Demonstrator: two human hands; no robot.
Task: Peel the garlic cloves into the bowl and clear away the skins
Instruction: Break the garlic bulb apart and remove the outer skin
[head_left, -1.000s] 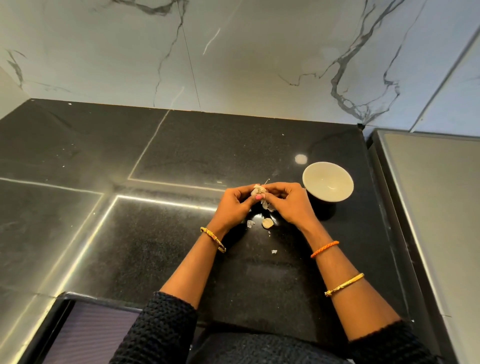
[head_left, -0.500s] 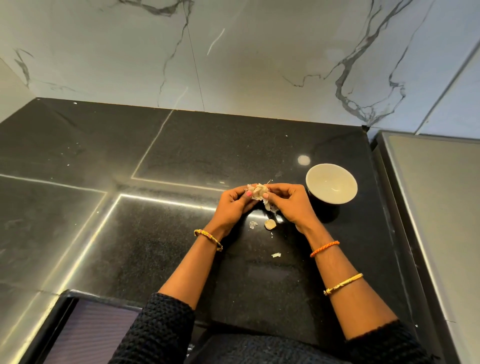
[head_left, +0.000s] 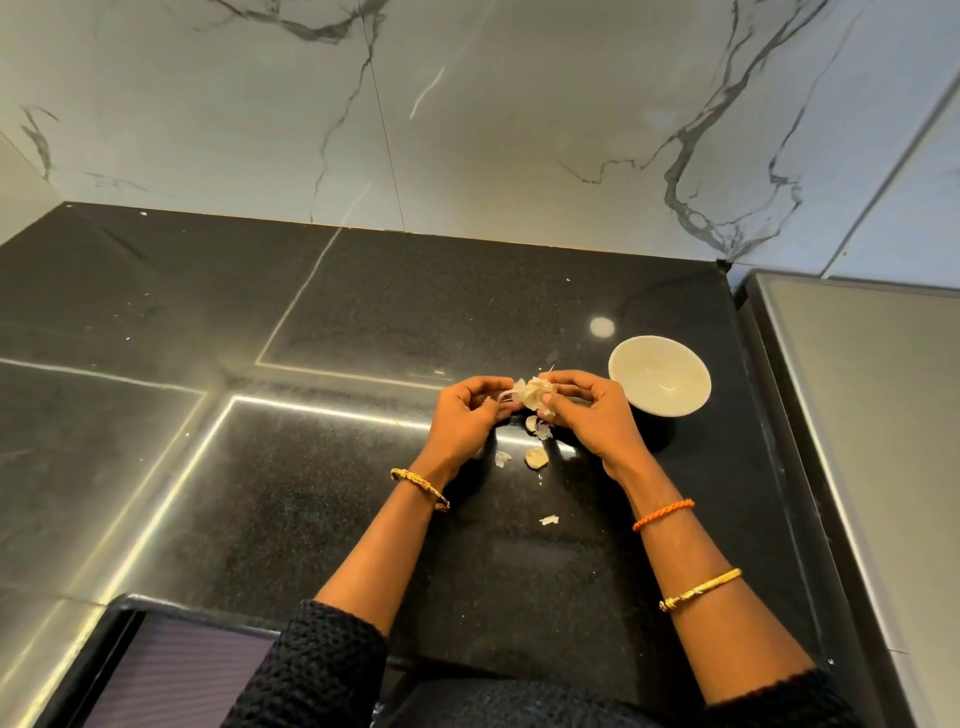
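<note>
Over the black counter (head_left: 311, 519), beside the white bowl (head_left: 658, 375), the right hand (head_left: 592, 415) grips the garlic (head_left: 535, 393); the left hand (head_left: 462, 415) has drawn apart, pinching a strip of skin (head_left: 506, 396) loose. Peeling advances; bowl apparently empty, scraps (head_left: 536, 457) litter the counter.

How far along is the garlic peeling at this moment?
Early stage. Done: some skin scraps and a pale piece lie on the black counter. In hand: the left hand and right hand both grip the garlic, with skin pulled loose on its left. Left: the white bowl looks empty, and the skins are not yet cleared.
</note>
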